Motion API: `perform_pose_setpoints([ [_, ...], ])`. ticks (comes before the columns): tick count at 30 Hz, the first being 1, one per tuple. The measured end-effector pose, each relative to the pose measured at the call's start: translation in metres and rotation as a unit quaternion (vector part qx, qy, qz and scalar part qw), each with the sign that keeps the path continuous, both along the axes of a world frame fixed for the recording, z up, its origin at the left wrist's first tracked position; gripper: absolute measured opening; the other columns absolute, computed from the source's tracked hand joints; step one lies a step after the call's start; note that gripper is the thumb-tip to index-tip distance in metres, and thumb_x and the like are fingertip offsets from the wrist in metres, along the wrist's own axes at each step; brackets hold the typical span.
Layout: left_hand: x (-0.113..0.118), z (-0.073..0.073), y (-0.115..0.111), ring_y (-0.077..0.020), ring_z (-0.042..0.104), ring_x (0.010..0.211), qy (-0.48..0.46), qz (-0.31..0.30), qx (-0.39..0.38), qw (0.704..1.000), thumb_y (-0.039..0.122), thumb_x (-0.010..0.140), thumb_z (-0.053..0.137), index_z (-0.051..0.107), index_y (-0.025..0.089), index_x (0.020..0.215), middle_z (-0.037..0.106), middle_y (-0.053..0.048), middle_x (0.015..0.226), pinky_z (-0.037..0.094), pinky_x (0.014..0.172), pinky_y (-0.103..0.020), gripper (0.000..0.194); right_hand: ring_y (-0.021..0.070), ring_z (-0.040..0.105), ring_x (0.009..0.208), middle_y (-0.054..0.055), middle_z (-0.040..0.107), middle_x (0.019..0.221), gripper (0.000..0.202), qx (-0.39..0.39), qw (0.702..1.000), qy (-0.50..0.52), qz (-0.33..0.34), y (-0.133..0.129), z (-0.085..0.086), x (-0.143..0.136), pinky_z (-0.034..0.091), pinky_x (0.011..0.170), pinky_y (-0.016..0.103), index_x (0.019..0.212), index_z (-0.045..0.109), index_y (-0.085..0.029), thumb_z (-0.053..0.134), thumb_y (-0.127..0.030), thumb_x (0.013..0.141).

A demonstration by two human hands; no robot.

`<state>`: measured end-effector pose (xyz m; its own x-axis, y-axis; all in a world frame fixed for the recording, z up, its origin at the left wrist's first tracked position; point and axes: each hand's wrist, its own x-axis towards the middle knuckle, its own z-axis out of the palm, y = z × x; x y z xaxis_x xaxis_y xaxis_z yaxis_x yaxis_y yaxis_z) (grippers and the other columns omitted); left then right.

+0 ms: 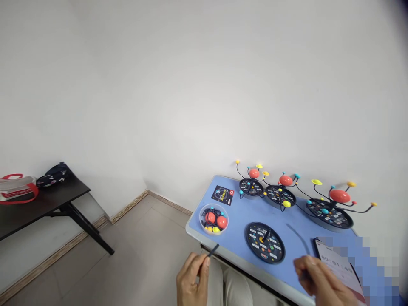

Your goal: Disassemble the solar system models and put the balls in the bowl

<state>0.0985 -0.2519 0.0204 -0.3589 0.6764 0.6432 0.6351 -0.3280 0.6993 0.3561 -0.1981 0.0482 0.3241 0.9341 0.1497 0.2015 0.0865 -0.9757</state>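
Observation:
My left hand (pixel 193 278) pinches a short dark rod (pixel 214 249) in front of the near table edge. My right hand (pixel 321 278) is closed, and a thin curved rod (pixel 299 237), smeared by motion, reaches up from its fingers. Between the hands lies a round black base (pixel 265 250) printed with planets and labels, with a short dark post (pixel 267 235) standing near its middle. Left of this base, a clear round tub (pixel 201 222) holds two red balls (pixel 222 221), dark rods and small yellow, orange and blue pieces.
Three assembled planet models (pixel 251 187), (pixel 280 196), (pixel 330 214) stand along the wall side of the blue table (pixel 236 212). A black printed card (pixel 222 194) lies behind the tub. At right is a phone (pixel 338 263) showing a timer. A dark table (pixel 63 191) with bags stands far left.

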Motion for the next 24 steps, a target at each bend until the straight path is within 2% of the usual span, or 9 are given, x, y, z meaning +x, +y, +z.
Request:
perform_pose_setpoints([
  [3, -0.018, 0.008, 0.003, -0.0115, 0.056, 0.057, -0.018, 0.009, -0.019, 1.0, 0.037, 0.095, 0.054, 0.073, 0.02, 0.087, 0.059, 0.0, 0.066, 0.049, 0.056, -0.019, 0.027, 0.0147, 0.051, 0.057, 0.0, 0.053, 0.058, 0.055, -0.015, 0.99, -0.048, 0.128, 0.008, 0.006, -0.045, 0.042, 0.054, 0.024, 0.057, 0.054, -0.02, 0.053, -0.071, 0.077],
  [5, -0.026, 0.013, 0.006, -0.0118, 0.057, 0.058, -0.02, 0.018, -0.021, 0.999, 0.039, 0.094, 0.054, 0.074, 0.02, 0.087, 0.061, 0.0, 0.067, 0.049, 0.056, -0.02, 0.028, 0.0155, 0.051, 0.056, 0.0, 0.054, 0.056, 0.054, 0.006, 0.978, -0.112, 0.178, 0.023, 0.006, -0.07, 0.041, 0.055, 0.025, 0.058, 0.053, -0.021, 0.046, -0.069, 0.081],
  [7, -0.033, 0.016, 0.009, -0.0122, 0.058, 0.058, -0.019, 0.027, -0.013, 0.999, 0.041, 0.093, 0.055, 0.075, 0.02, 0.086, 0.063, -0.001, 0.068, 0.05, 0.056, -0.02, 0.03, 0.0155, 0.051, 0.054, 0.0, 0.055, 0.055, 0.05, 0.024, 0.959, -0.199, 0.201, 0.042, 0.004, -0.088, 0.037, 0.056, 0.026, 0.06, 0.052, -0.021, 0.039, -0.06, 0.088],
  [10, -0.04, 0.018, 0.014, -0.0126, 0.06, 0.06, -0.015, 0.041, -0.009, 0.999, 0.042, 0.093, 0.055, 0.076, 0.02, 0.088, 0.064, -0.002, 0.07, 0.051, 0.058, -0.022, 0.031, 0.0164, 0.056, 0.055, 0.003, 0.062, 0.057, 0.043, 0.012, 0.912, -0.354, 0.208, 0.07, 0.007, -0.111, 0.033, 0.056, 0.026, 0.062, 0.055, -0.021, 0.034, -0.038, 0.096],
  [12, -0.043, 0.017, 0.017, -0.0126, 0.061, 0.062, -0.013, 0.047, -0.013, 0.999, 0.041, 0.094, 0.054, 0.077, 0.021, 0.089, 0.063, -0.002, 0.071, 0.052, 0.06, -0.022, 0.031, 0.0183, 0.063, 0.064, 0.007, 0.07, 0.067, 0.041, -0.019, 0.871, -0.443, 0.209, 0.085, 0.012, -0.126, 0.032, 0.057, 0.027, 0.067, 0.062, -0.019, 0.034, -0.026, 0.096],
  [14, -0.045, 0.016, 0.02, -0.0123, 0.061, 0.062, -0.011, 0.05, -0.017, 0.999, 0.042, 0.094, 0.054, 0.077, 0.021, 0.089, 0.062, -0.002, 0.072, 0.051, 0.059, -0.022, 0.031, 0.0206, 0.069, 0.076, 0.011, 0.075, 0.081, 0.039, -0.047, 0.834, -0.507, 0.213, 0.095, 0.018, -0.14, 0.033, 0.059, 0.027, 0.075, 0.068, -0.018, 0.035, -0.021, 0.096],
  [17, -0.047, 0.013, 0.026, -0.0117, 0.06, 0.06, -0.008, 0.049, -0.023, 0.998, 0.044, 0.094, 0.053, 0.077, 0.021, 0.089, 0.061, -0.001, 0.071, 0.051, 0.058, -0.021, 0.033, 0.0227, 0.071, 0.086, 0.016, 0.076, 0.094, 0.035, -0.063, 0.794, -0.564, 0.217, 0.104, 0.025, -0.156, 0.037, 0.063, 0.027, 0.091, 0.073, -0.015, 0.039, -0.023, 0.097],
  [20, -0.049, 0.01, 0.034, -0.0119, 0.06, 0.06, -0.002, 0.048, -0.03, 0.998, 0.047, 0.096, 0.05, 0.077, 0.021, 0.09, 0.06, -0.001, 0.071, 0.051, 0.059, -0.022, 0.038, 0.0229, 0.072, 0.087, 0.017, 0.075, 0.094, 0.034, -0.051, 0.783, -0.588, 0.198, 0.106, 0.027, -0.157, 0.04, 0.064, 0.026, 0.099, 0.071, -0.013, 0.04, -0.025, 0.098],
  [24, -0.052, 0.007, 0.045, -0.0131, 0.061, 0.062, 0.017, 0.051, -0.05, 0.997, 0.048, 0.097, 0.044, 0.075, 0.02, 0.091, 0.061, -0.002, 0.073, 0.052, 0.06, -0.024, 0.042, 0.0215, 0.072, 0.08, 0.012, 0.075, 0.09, 0.033, -0.02, 0.798, -0.577, 0.174, 0.095, 0.022, -0.135, 0.038, 0.058, 0.025, 0.096, 0.07, -0.017, 0.038, -0.023, 0.098],
])
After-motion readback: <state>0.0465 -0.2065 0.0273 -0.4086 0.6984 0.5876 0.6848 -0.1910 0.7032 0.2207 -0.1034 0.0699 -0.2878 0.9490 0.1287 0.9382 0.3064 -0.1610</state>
